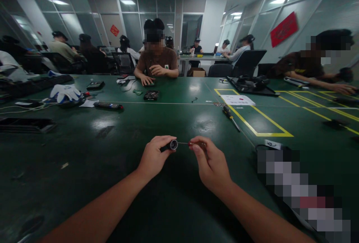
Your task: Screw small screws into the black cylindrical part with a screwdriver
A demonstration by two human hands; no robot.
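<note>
My left hand [156,155] is closed around a small dark cylindrical part whose round, silver-rimmed end [174,145] faces me. Pinched in my right hand [211,162] is a small screwdriver [190,144] with a red section near the fingertips; most of its handle is hidden by the fingers. Its thin metal shaft runs left to the rim of the cylindrical part. Whether the tip touches the part or sits behind it I cannot tell. Both hands are just above the green tabletop [131,123].
A yellow-and-black screwdriver [231,118] lies beyond my right hand, near a paper sheet [238,100] and yellow tape. Left lie a dark pen-shaped tool [109,106] and white-blue gloves [65,93]. A co-worker [157,57] sits opposite; a blurred bundle [303,194] is at right.
</note>
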